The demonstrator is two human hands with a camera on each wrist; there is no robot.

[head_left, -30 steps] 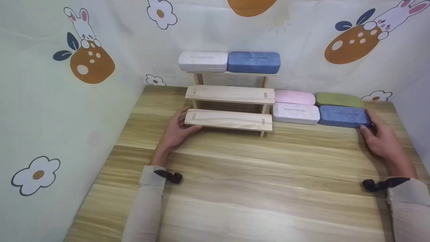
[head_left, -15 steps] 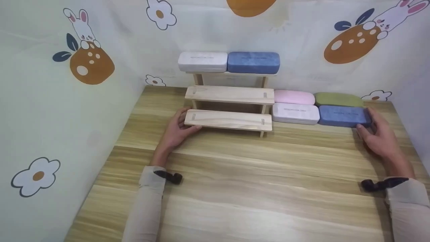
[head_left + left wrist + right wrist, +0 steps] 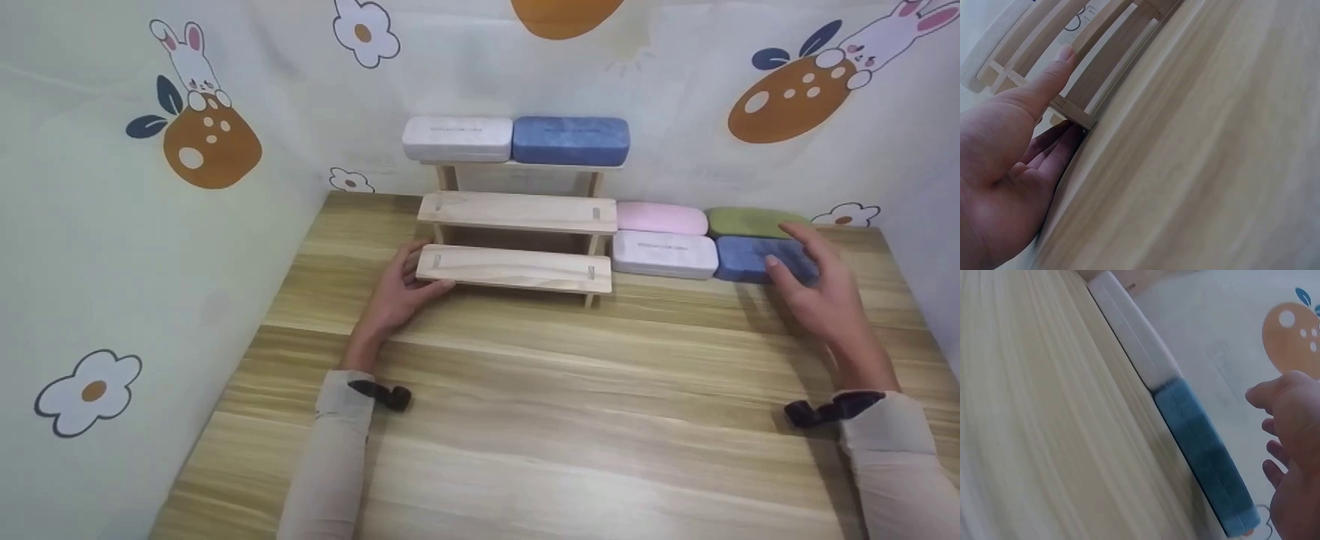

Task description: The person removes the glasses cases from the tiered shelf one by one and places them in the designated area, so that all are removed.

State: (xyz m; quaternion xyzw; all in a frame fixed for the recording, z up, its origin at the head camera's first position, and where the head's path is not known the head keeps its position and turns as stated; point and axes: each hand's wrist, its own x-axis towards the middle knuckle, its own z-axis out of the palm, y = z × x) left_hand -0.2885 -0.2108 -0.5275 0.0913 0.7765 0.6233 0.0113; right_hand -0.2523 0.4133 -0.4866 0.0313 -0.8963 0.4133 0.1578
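A three-tier wooden display stand (image 3: 516, 270) stands at the table's back. My left hand (image 3: 391, 296) grips its lowest tier at the left end; in the left wrist view the thumb (image 3: 1053, 76) lies along the shelf and the other fingers bend in behind the stand's side. To the right, my right hand (image 3: 825, 296) hovers over a blue glasses case (image 3: 746, 261), thumb and fingers spread apart. The right wrist view shows this hand holding nothing, away from the blue case. Beside that case sits a white glasses case (image 3: 664, 255).
Behind these two lie a pink case (image 3: 664, 218) and a green case (image 3: 750, 223), against the stand's right side and the wall. Another white case (image 3: 457, 139) and blue case (image 3: 571, 141) rest on the top tier. Printed cloth (image 3: 675, 90) walls the back and sides.
My right hand has let go of the blue case's right end, lifted and shifted left over it. The left hand keeps its grip on the stand. The cases have not visibly moved.
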